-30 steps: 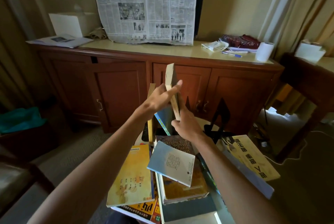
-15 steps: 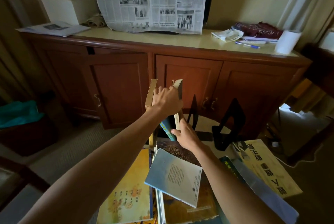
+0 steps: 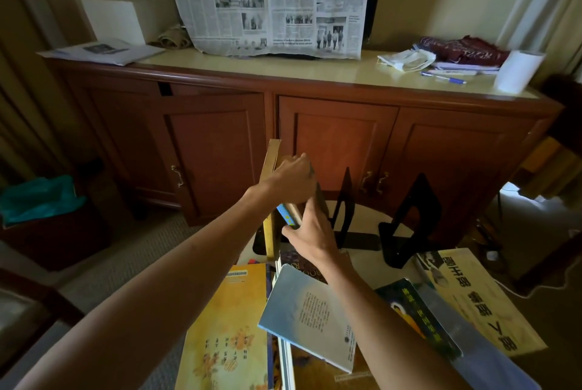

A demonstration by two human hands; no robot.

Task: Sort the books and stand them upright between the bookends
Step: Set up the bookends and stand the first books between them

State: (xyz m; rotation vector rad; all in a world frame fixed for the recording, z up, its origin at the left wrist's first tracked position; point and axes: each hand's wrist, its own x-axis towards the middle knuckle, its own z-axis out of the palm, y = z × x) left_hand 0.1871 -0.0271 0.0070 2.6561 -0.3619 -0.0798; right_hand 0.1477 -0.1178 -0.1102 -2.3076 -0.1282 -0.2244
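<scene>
Book now lowered upright beside the tall yellow book (image 3: pixel 270 194), left hand (image 3: pixel 294 180) gripping its top, right hand (image 3: pixel 310 232) open steadying it.

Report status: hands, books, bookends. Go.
Left hand on top of upright books, right hand steadying them from the front. Two black bookends to the right, empty gap between. Loose books piled flat in front.
</scene>
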